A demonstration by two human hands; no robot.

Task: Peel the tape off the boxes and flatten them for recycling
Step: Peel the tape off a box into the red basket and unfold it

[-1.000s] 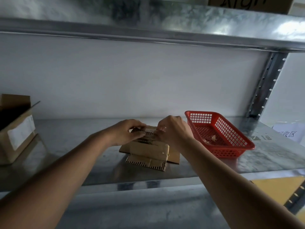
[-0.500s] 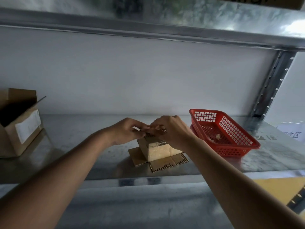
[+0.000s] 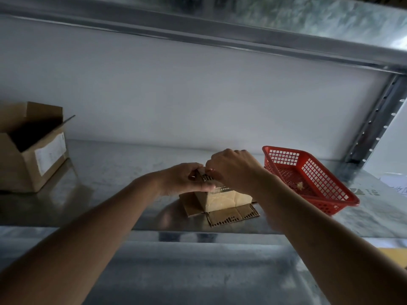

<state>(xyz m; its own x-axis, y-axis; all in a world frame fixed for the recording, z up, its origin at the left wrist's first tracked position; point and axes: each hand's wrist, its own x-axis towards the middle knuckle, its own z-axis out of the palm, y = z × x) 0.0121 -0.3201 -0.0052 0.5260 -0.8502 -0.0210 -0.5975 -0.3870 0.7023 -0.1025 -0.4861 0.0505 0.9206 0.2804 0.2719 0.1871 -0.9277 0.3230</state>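
Gripping small box [image 3: 222, 198] top edge | both hands | basket [image 3: 343, 201] just right

Two cardboard boxes are showing: one small box [image 3: 222, 200] at lower centre of the frame and one open box [image 3: 33, 148] at the left edge. One red basket [image 3: 308, 179] is sitting at centre right. Two hands are meeting at centre, the left hand [image 3: 182, 179] and the right hand [image 3: 235, 170].
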